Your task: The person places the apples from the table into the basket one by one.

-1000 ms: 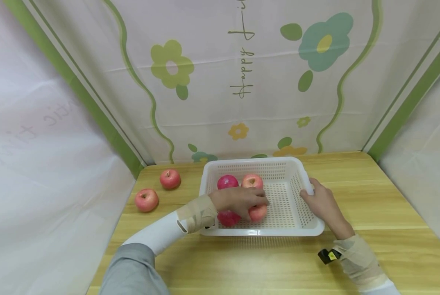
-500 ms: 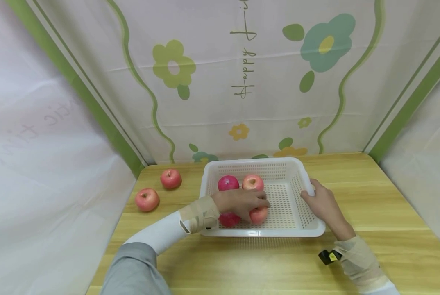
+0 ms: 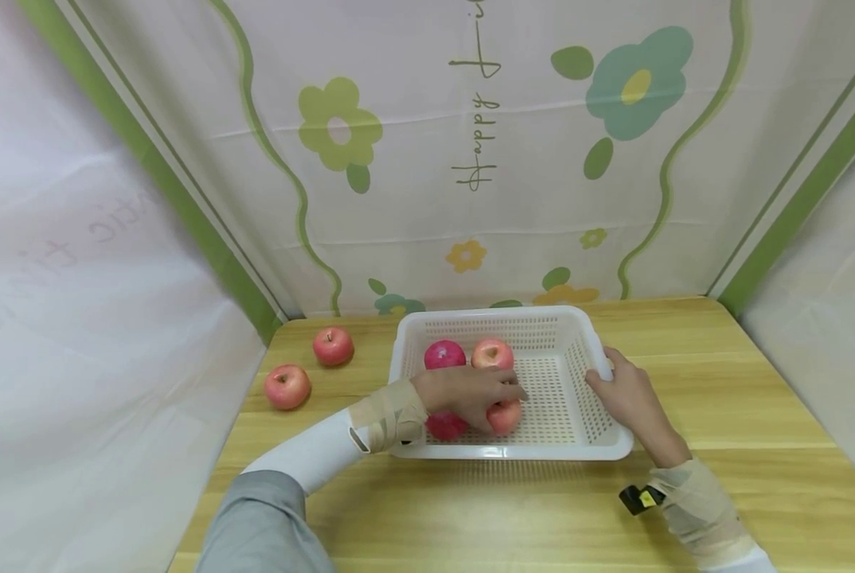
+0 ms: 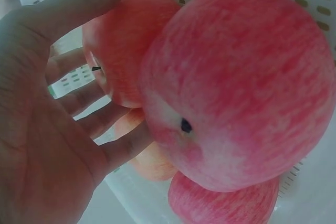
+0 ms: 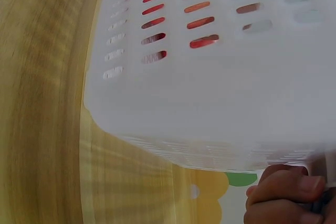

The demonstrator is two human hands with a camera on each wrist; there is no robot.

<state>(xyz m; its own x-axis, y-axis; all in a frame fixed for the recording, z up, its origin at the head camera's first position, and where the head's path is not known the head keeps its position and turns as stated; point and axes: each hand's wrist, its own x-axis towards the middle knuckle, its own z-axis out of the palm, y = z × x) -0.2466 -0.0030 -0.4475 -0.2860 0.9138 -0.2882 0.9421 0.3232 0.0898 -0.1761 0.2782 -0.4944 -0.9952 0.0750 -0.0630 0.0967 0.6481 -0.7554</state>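
Note:
A white perforated plastic basket [image 3: 499,453] stands on the table with several apples in its left half. My left hand [image 3: 466,391] reaches in over the left rim and holds the front pink apple [image 3: 504,417]. In the left wrist view its thumb lies on that apple [image 4: 128,40], with the fingers behind; a larger red apple [image 4: 241,82] sits close beside. Behind the hand are a dark red apple [image 3: 445,355] and a pale pink apple [image 3: 493,354]; another red apple [image 3: 447,426] is partly covered. My right hand [image 3: 624,395] grips the basket's right rim.
Two apples, a rear one [image 3: 333,347] and a nearer one [image 3: 287,387], lie on the wooden table [image 3: 542,517] left of the basket. A flower-print cloth [image 3: 413,159] hangs just behind the table, with white cloth on both sides.

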